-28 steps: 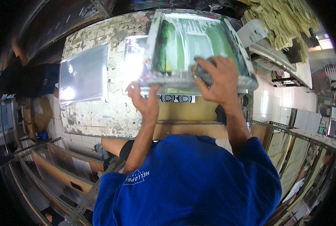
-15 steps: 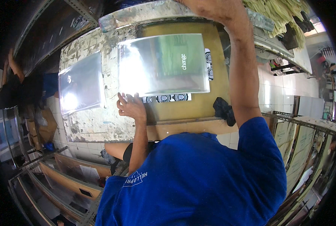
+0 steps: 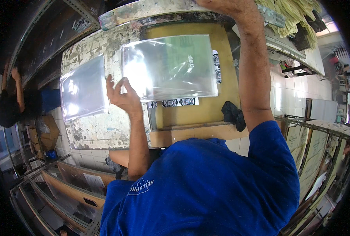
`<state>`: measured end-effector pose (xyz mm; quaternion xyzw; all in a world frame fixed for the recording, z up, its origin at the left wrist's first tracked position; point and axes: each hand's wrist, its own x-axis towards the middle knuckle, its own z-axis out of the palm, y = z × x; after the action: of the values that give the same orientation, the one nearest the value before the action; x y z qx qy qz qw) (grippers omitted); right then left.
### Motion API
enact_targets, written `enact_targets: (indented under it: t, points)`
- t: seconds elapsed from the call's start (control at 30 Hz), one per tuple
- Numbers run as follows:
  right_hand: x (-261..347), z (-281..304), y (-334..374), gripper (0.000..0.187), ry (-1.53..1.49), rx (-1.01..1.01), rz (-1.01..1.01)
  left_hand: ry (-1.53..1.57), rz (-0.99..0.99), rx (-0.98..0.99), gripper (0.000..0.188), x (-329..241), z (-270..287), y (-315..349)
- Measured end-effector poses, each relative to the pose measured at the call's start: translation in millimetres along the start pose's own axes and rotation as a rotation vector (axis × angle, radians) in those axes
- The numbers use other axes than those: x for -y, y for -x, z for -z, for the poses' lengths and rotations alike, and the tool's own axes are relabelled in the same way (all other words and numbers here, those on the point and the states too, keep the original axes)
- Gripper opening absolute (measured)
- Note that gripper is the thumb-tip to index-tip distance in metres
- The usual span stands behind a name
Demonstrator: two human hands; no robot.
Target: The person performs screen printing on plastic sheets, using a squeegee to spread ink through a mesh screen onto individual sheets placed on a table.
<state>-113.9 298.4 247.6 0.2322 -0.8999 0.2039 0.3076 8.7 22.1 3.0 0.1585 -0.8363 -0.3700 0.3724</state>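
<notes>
A stack of clear plastic bags, its top one rippled and bearing small white lettering, lies over a framed yellow-brown screen. At the stack's left edge my left hand has its fingers bent and pinched on the top plastic bag. The exact contact is partly lost in glare. A second clear plastic sheet lies flat on the table, left of that hand. My right hand reaches to the far edge of the table; its fingers are cut off by the picture's upper rim. Strips with black round designs show under the stack.
A crumpled black cloth lies on the screen's near right corner. The worn, paint-stained table carries it all. Yellowish strips hang at the far right. Racks stand on both sides; another person is at the left.
My left hand has moved up and left along the stack's edge. The top plastic has gone from smooth to rippled, and its lettering looks bent. The other person's arm has shifted.
</notes>
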Motion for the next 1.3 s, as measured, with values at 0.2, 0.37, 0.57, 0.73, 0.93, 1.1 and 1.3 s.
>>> enact_targets:
  t: [0.2,0.37,0.57,0.73,0.93,1.1,1.3]
  points:
    - [-8,-4,2,0.04,0.023,-0.016,0.001,0.125,0.103,-0.045,0.017,48,38,-43]
    - [-6,0,-8,0.042,-0.066,0.14,-0.086,0.093,0.313,-0.073,0.03,136,72,-68]
    - [-6,7,-13,0.044,-0.04,0.194,-0.122,-0.348,0.289,-0.012,0.065,243,115,-97]
    - [-17,13,-19,0.046,-0.122,0.284,0.011,-0.793,-0.25,-0.279,0.052,187,42,-97]
    - [-8,20,-28,0.047,-0.026,0.308,-0.052,-0.197,-0.283,0.678,0.071,18,-114,17]
    - [-9,27,-27,0.045,-0.167,0.302,-0.077,-0.441,-0.471,0.896,0.101,-3,-137,66]
    - [-3,24,-35,0.038,-0.127,0.335,-0.151,-0.387,-0.489,0.906,0.106,5,-141,68]
